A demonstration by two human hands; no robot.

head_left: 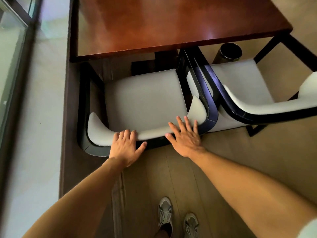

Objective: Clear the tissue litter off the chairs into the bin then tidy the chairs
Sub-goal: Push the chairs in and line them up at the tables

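The near chair [145,98], seat bare of tissue, stands partly under the table [171,23]; its dark frame looks heavy and rigid, the grey padding soft, so the curved backrest rim is probably the best push point. The left hand [126,148] curls its fingers over that rim; the right hand [186,136] presses flat, fingers spread. The second chair [240,83] sits askew beside it, the bin [229,52] beyond
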